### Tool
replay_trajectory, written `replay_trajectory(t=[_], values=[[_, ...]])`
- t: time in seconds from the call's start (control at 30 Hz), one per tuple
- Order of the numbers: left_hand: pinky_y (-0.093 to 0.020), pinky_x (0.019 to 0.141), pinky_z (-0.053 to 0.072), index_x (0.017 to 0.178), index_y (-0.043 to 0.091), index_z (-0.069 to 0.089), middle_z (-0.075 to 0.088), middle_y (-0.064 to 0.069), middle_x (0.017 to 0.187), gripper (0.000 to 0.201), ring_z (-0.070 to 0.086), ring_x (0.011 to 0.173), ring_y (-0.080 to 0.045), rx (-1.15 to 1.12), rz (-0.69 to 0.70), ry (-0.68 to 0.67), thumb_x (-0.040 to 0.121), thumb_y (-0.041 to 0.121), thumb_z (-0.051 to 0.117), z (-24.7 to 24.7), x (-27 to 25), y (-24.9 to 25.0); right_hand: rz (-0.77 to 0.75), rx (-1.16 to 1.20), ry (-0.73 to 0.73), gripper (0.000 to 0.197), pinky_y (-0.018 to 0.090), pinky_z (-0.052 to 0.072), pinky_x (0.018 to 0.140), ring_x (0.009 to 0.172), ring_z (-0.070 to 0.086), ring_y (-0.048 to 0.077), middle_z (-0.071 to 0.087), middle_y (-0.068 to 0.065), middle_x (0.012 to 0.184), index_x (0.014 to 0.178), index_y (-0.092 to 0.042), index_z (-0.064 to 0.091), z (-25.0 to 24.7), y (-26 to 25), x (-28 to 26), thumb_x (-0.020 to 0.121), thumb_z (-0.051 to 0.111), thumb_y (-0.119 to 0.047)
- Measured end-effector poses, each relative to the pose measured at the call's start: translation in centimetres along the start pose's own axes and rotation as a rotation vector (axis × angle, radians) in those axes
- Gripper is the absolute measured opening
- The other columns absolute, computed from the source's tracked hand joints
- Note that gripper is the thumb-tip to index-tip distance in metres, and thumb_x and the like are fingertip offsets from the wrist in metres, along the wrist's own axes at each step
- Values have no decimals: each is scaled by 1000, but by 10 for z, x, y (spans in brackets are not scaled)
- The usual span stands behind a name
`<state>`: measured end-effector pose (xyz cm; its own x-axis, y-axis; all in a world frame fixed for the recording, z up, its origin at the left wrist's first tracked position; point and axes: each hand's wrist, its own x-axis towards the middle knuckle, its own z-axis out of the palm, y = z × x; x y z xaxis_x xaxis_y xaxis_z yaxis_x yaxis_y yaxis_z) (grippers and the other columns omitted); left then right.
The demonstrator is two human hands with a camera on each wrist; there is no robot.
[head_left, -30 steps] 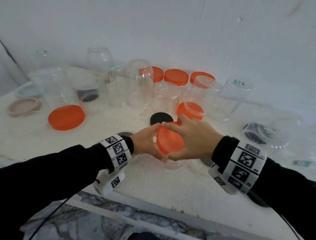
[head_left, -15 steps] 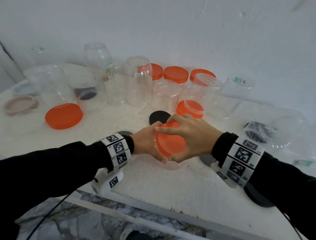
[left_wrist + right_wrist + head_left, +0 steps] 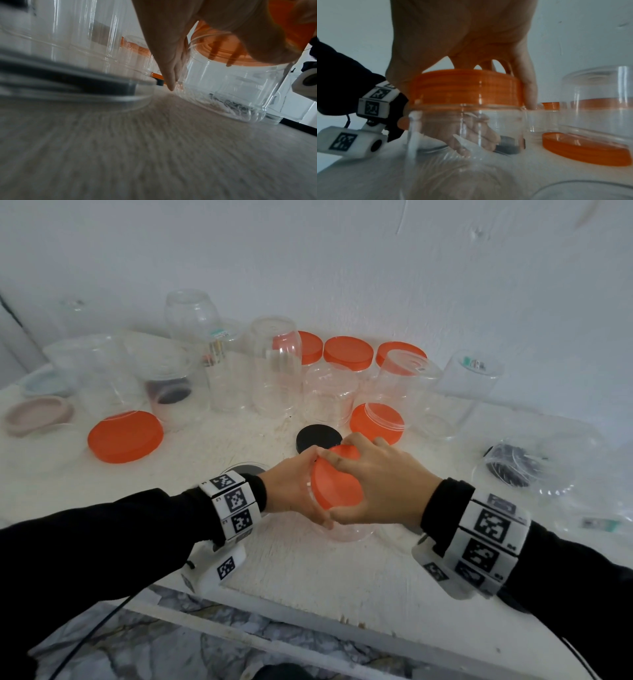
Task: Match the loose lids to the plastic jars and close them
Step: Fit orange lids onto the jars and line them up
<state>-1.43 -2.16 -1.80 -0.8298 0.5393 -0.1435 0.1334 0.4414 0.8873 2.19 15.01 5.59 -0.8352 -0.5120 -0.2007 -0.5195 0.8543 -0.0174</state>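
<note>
Since a second ago the right hand (image 3: 380, 484) has turned round the orange lid (image 3: 337, 484), its fingers now further over the top. It grips the lid from above, while the left hand (image 3: 294, 487) wraps the clear jar (image 3: 465, 129) standing near the table's (image 3: 308, 577) front edge. The lid sits level on the jar's neck, probably almost tight. Three orange-lidded jars (image 3: 347, 354) stand closed at the back; many jars and loose lids, including a large orange lid (image 3: 125, 436) and a black lid (image 3: 318, 437), remain unmatched

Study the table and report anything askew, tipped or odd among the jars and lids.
Several clear plastic jars at the back stand upside down, mouths on the white table. One inverted jar sits over a loose orange lid. The orange screw lid under the right hand looks level on its clear jar.
</note>
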Motion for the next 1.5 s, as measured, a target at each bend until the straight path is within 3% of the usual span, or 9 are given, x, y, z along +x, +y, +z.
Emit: replay_trajectory(t=[0.13,0.27,0.53,0.67,0.87,1.07,1.27,1.4,1.5], values=[[-23,83,50,118,23,39,54,8,111,86,54,105,-6,19,-16,-9,49,19,92,-1,-1,-1,-155,4,-228,101,45,36,106,137,19,27,0,-4,154,145,-46,-1,-17,14,5,70,64,-64],[-21,73,49,108,23,41,53,8,104,82,55,98,-11,83,-20,-5,45,23,93,-2,0,-1,-211,-110,-146,93,38,50,84,107,47,22,31,-1,138,142,-48,19,-19,14,11,64,64,-69],[-19,71,48,94,35,37,54,12,99,81,57,91,-7,104,-20,-31,29,47,84,1,-2,6,-147,-70,-4,90,35,49,71,92,48,24,43,3,129,140,-41,34,-3,9,4,60,56,-74],[-11,65,42,94,34,36,50,14,95,75,54,86,-2,122,-4,-19,47,21,93,1,-2,6,-86,-58,29,89,32,47,75,96,46,24,40,2,132,142,-41,31,-1,5,2,63,64,-68],[-13,69,44,103,30,37,52,12,100,78,55,91,-4,81,-2,-43,49,18,91,0,-6,10,-43,-48,29,90,34,47,83,107,43,23,33,0,139,144,-45,21,0,0,-3,66,60,-68],[-37,95,49,121,22,39,53,4,118,102,54,111,-12,-2,-12,-55,34,44,85,-1,-9,7,21,141,50,101,34,45,94,126,33,19,22,2,143,148,-33,12,4,5,-8,67,66,-61],[-35,103,41,135,23,37,51,9,130,109,49,119,-8,33,72,-34,39,49,84,-12,-5,11,93,143,150,103,37,43,94,125,33,18,29,-5,141,147,-32,14,-2,6,-13,65,66,-67],[-23,104,32,136,21,38,45,5,139,83,42,124,-6,131,199,42,66,35,81,-30,6,24,224,218,229,100,31,38,95,124,35,17,30,-6,142,146,-32,19,-19,13,-17,64,69,-64],[-23,101,35,122,19,50,55,4,127,49,49,118,-6,85,284,217,79,28,71,-43,19,30,370,250,351,99,35,40,92,122,37,18,33,-5,137,144,-32,24,-27,27,-22,62,72,-60]])
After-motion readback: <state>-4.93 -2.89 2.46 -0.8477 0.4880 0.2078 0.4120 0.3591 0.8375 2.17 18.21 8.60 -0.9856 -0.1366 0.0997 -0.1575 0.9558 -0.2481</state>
